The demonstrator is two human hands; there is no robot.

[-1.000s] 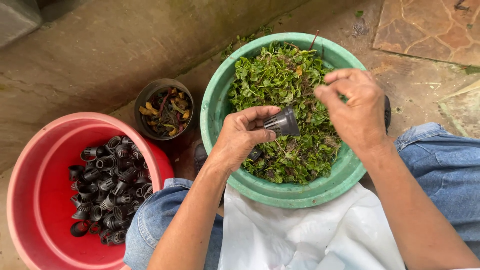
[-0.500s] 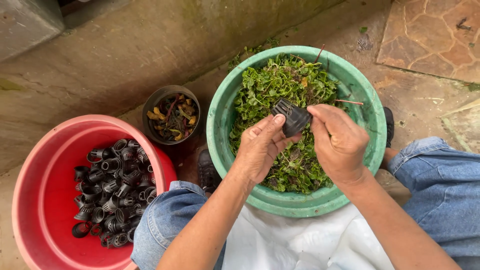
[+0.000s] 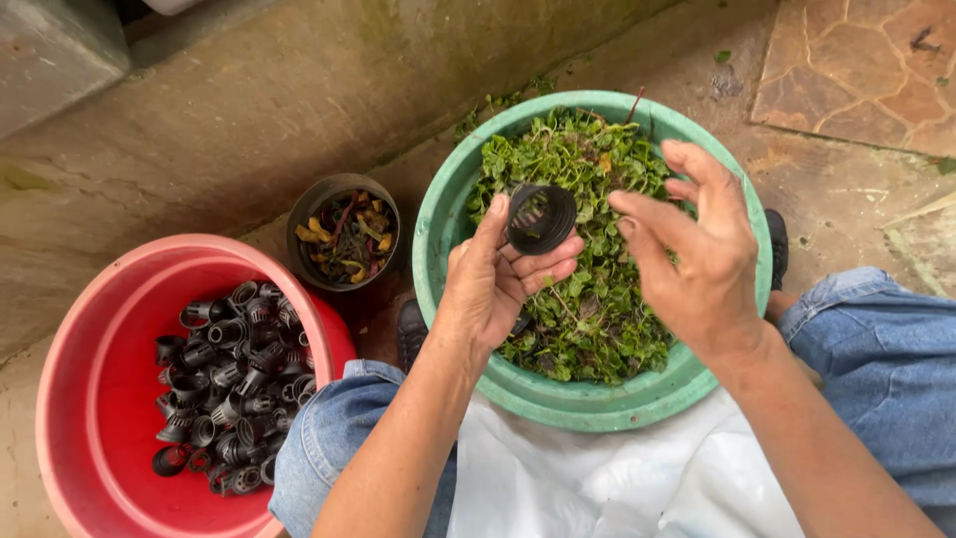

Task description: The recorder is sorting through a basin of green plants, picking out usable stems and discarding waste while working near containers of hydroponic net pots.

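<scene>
My left hand point(image 3: 495, 284) holds a small black slotted net cup point(image 3: 540, 219) between thumb and fingers, its open mouth turned up toward me. My right hand point(image 3: 697, 254) hovers just to the right of the cup, fingers spread and empty. Both hands are above a green basin point(image 3: 443, 214) filled with small green leafy plants point(image 3: 597, 299). The basin rests between my knees, which are in blue jeans point(image 3: 329, 438).
A red basin point(image 3: 90, 299) at the lower left holds several black net cups point(image 3: 224, 384). A small dark pot point(image 3: 344, 234) with yellow and brown plant scraps stands between the two basins. White cloth point(image 3: 588, 478) covers my lap. Concrete and stone paving lie around.
My right hand has let go of the net cup and pulled away to the right, fingers open. My left hand turned the cup so its mouth faces up.
</scene>
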